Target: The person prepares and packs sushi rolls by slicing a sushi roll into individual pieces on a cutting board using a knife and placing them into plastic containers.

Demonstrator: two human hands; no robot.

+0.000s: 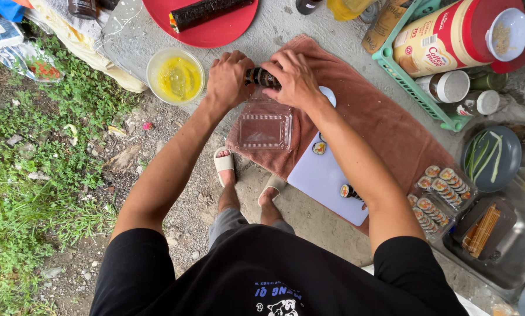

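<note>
Outdoors, on a rough concrete slab edged with grass, we are crouched over a brown towel [385,126] that serves as our worktop. Our left hand [228,79] and right hand [294,79] are both curled down around a row of cut seaweed roll pieces [261,76], pressing it together from either end; only a short dark stretch shows between our knuckles. Just below both hands, toward our body, sits an open clear plastic container [265,129] with nothing in it. Below our right wrist lies a white cutting board [324,175] with a few stray slices [319,148] on it, and farther out past our right elbow a filled tray of slices [441,193] rests beside a grey bowl of green strips [490,155]. To the left of our left hand stands a small tub of yellow liquid [176,76]; beyond both hands, a whole uncut roll [210,11] lies on a red plate [216,32].

We judge the grip to be the weak spot: if we squeeze unevenly, the middle slices could buckle and drop onto the towel. Too hard a squeeze might push the filling out. The light container could also skid if a hand bumps it.
</note>
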